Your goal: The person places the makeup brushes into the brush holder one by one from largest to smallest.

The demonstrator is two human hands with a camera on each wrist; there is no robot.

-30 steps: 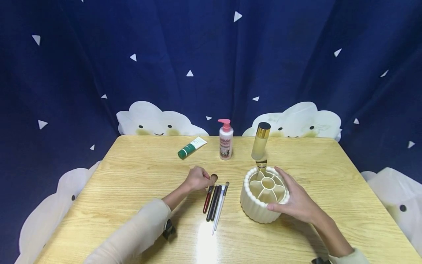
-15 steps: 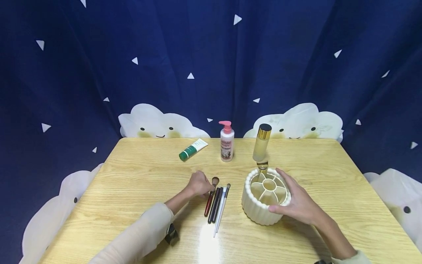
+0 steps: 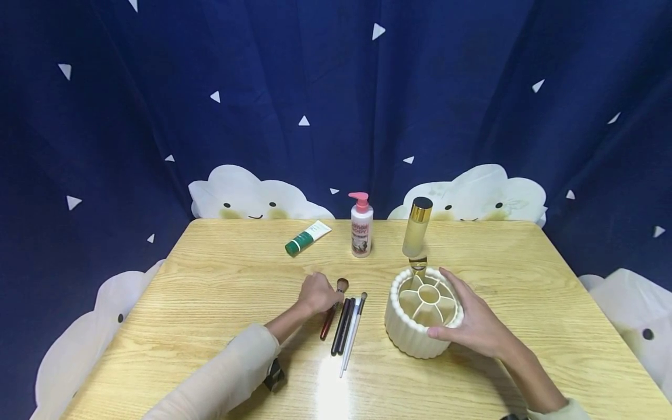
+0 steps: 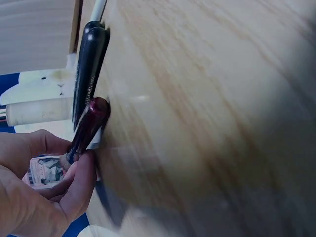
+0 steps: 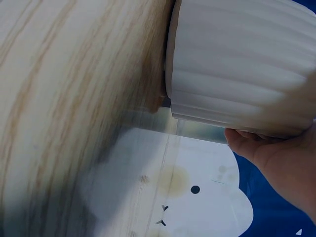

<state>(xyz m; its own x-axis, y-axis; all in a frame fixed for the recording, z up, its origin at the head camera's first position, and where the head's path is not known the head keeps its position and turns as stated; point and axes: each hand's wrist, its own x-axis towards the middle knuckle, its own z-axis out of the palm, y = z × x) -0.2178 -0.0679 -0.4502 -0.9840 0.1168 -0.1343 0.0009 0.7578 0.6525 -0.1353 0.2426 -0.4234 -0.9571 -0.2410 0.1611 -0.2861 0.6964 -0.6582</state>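
My left hand [image 3: 317,293] pinches a makeup brush with a dark red handle [image 3: 328,324] near its bristle end. In the left wrist view, thumb and fingertips close on the brush [image 4: 91,121] just below its rounded handle end. Beside it lie several other brushes: dark-handled brushes [image 3: 341,329] and white-handled brushes [image 3: 350,344]. On the right, my right hand [image 3: 475,321] grips the cream round organizer [image 3: 409,335], thumb at the near side and fingers round the far side. Its ribbed wall [image 5: 242,64] fills the right wrist view. A gold-coloured piece [image 3: 418,265] shows at its back rim.
Behind the hands lie a green and white tube [image 3: 308,237], a pump bottle with a pink top [image 3: 361,230] and a bottle with a gold and black cap [image 3: 417,230]. The wooden table [image 3: 231,262] ends at a dark blue curtain [image 3: 336,105].
The red-handled brush has swung left, away from the dark-handled brushes, with my left hand pinching it. My right hand and the organizer stay in place.
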